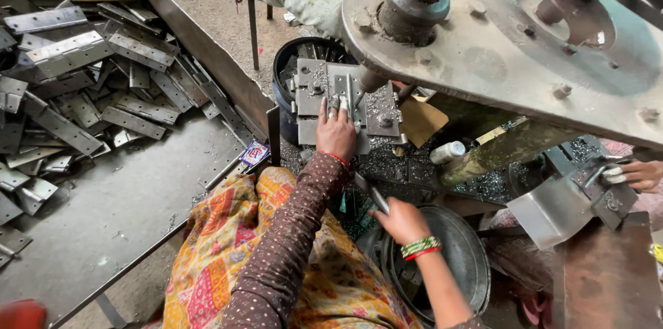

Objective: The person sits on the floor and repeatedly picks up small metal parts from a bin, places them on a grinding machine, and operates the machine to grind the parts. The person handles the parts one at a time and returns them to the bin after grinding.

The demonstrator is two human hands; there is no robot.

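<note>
Under the press head, the left hand [336, 132] lies flat, fingers stretched over a small metal piece [343, 102] on the steel die block [314, 104]. Nearer the body, the right hand [402, 222] is closed around a metal lever handle [376, 198] above a round dark pan [463, 253]. Loose steel hinges [72, 53] are heaped well apart at left.

Soft, even daylight, faint shadows, sharp focus, slight wide-angle bending at edges.
</note>
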